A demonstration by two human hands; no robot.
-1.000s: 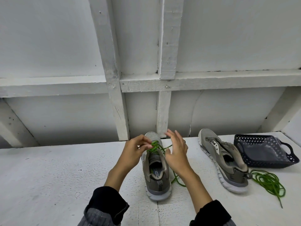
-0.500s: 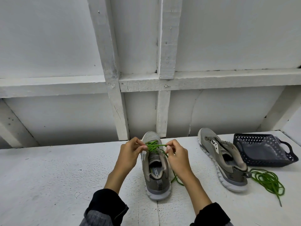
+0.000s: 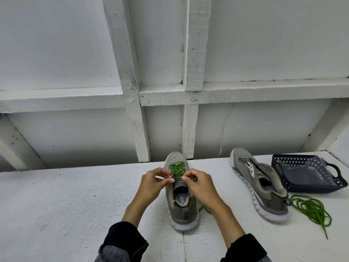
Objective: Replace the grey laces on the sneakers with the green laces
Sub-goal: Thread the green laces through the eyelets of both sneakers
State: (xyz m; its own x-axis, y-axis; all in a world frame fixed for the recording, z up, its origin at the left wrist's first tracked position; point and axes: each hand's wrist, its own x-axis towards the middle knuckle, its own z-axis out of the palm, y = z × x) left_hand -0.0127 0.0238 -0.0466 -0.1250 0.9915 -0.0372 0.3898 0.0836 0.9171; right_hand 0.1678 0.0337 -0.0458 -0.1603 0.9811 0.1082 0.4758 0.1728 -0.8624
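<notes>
Head view puts you about halfway: the near sneaker [image 3: 182,193] carries green lace [image 3: 177,168] crisscrossed over its forward eyelets, and your left hand [image 3: 154,183] and right hand [image 3: 201,186] each pinch that lace just above the tongue, probably working the upper eyelets. Right of that sneaker, the second sneaker [image 3: 258,186] looks unlaced, its spare green lace [image 3: 311,208] coiled at the heel, beside a dark basket [image 3: 306,174].

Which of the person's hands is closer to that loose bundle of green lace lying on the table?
The right hand. It works at the middle sneaker, with the second sneaker between it and the loose green lace. The left hand is farther, across the middle sneaker.
</notes>
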